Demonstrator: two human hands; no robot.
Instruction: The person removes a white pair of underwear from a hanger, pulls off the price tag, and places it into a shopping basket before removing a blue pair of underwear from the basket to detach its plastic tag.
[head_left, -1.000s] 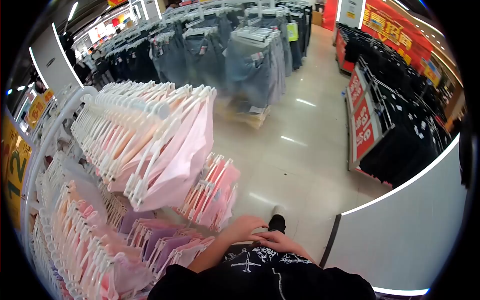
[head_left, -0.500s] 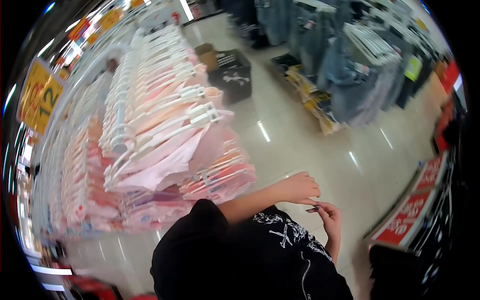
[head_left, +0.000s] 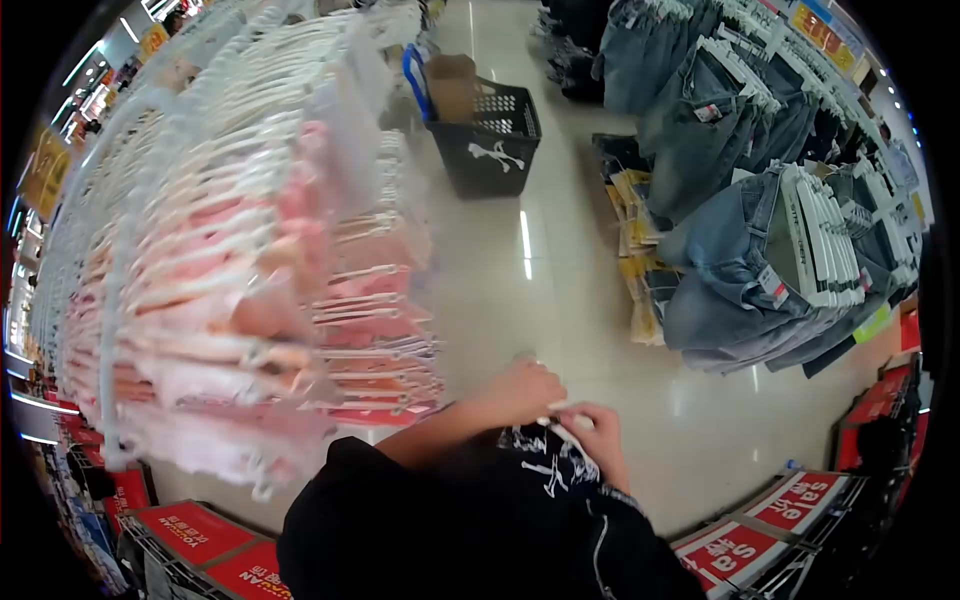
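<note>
My left hand [head_left: 530, 392] is held in front of my chest, its fingers curled in and a little blurred. Close by, my right hand [head_left: 598, 436] has its thumb and fingers pinched together, almost touching the left. Something small and pale seems to sit between the two hands, too small to name. Below them is my black top with a white print [head_left: 545, 475]. Left of the hands, pink and peach garments [head_left: 230, 310] hang on white hangers from a rack.
A black basket [head_left: 487, 150] with a blue handle and a cardboard box [head_left: 452, 88] stands on the tiled floor [head_left: 520, 290]. Denim clothes [head_left: 725, 260] hang at the right, beside yellow-and-dark folded stacks [head_left: 636, 230]. Red sale signs [head_left: 735, 550] edge racks in front.
The view has turned, shifting the pink rack leftward and bringing the basket and denim more fully into sight. My hands remain close together. The dark bit at my right fingertips no longer shows.
</note>
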